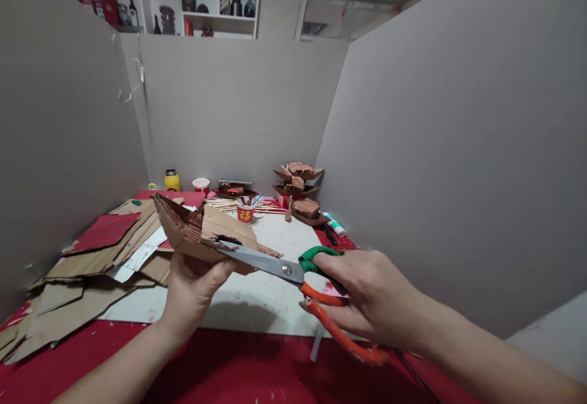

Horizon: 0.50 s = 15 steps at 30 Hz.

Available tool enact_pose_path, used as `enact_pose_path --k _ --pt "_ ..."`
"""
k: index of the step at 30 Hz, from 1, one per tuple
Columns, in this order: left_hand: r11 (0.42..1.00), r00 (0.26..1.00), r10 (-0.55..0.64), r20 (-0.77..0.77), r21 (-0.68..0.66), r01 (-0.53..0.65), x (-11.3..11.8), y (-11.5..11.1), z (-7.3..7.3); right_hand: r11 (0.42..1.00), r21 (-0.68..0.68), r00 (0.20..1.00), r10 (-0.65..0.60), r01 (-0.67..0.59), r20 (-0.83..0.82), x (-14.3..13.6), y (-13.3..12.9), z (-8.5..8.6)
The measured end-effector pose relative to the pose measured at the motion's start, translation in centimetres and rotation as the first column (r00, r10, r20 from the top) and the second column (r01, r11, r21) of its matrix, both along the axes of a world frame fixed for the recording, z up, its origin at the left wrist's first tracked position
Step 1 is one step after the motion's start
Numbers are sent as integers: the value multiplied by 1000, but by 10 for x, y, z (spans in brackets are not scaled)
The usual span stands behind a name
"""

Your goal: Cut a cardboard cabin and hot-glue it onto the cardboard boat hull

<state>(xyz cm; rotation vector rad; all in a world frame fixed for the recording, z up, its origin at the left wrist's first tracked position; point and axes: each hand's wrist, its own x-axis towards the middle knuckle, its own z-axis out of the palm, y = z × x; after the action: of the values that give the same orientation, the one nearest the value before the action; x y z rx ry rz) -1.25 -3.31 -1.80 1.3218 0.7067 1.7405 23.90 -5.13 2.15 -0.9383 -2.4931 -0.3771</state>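
My left hand (pixel 192 294) is closed around the underside of a cardboard boat (pixel 188 242), holding it up over the table. The boat has a pointed end at the left, a brown inside and a plain cardboard piece across its middle. My right hand (pixel 362 288) grips a pair of scissors (pixel 270 264) with one green and one orange handle. The scissors' blades reach left to the boat's near side, at a dark opening by the middle piece. Whether the tips are touching the cardboard or inside the opening, I cannot tell.
Cardboard sheets (pixel 92 263) are piled at the left. Behind the boat stand a red paper cup (pixel 246 212), thin sticks (pixel 220 206) and several finished-looking brown boats (pixel 298 190). A white tube (pixel 334 225) lies at the right. Grey partitions (pixel 449 135) enclose the table.
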Motion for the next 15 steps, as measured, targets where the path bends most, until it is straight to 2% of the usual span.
enact_pose_path --k 6,10,15 --pt "996 995 84 -55 -7 -84 -2 1 -7 999 40 999 22 -23 30 9 3 -8" --pt "998 997 57 -57 -10 -58 -3 1 -9 999 44 997 14 -17 74 12 4 -11" --pt "999 999 -4 -48 -39 2 -1 1 -9 1000 -7 998 -30 30 52 3 0 -8"
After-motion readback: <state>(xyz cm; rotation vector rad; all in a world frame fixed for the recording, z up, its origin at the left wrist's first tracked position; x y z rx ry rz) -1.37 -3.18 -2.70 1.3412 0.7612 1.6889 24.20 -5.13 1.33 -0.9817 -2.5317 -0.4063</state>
